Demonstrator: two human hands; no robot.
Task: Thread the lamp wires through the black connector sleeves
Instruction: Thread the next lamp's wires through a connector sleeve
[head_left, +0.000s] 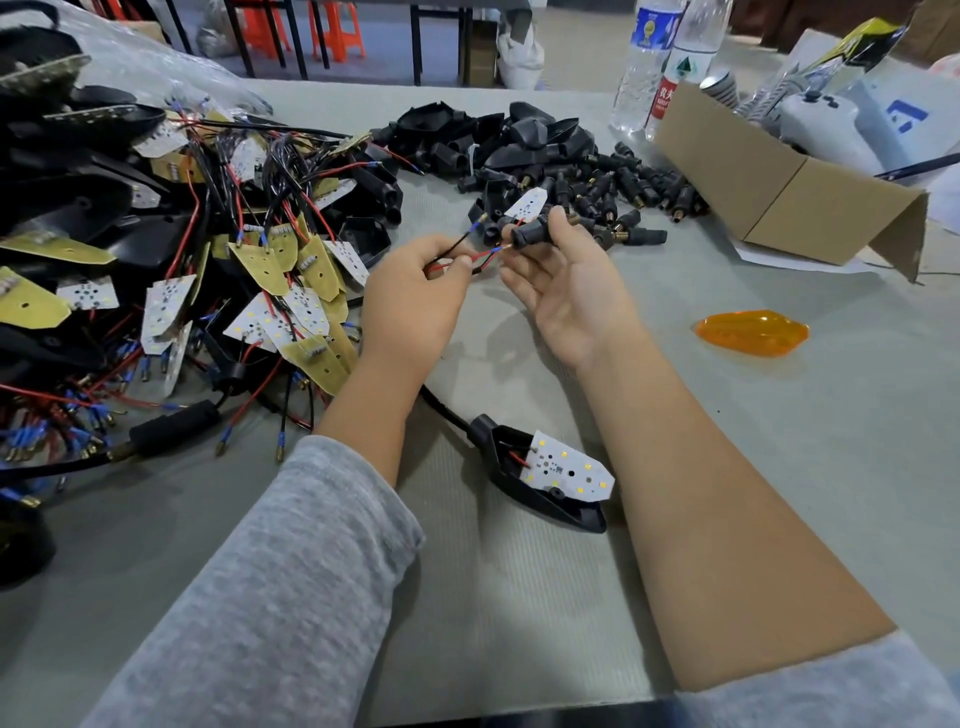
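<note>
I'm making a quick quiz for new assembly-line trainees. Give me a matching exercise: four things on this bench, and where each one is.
1. black connector sleeve
2. red wire
3. orange lens
4. water bottles

a. lying alone on the table at the right
b. pinched by the left hand
c. standing at the far edge behind the cardboard box
d. held in the right hand

Pairs: 1-d, 2-b, 3-a, 4-c

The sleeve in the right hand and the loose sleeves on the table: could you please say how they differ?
The held sleeve is pinched in the right hand, above the table; the loose sleeves lie heaped. A red wire from the left hand reaches the held one only. All are black.
</note>
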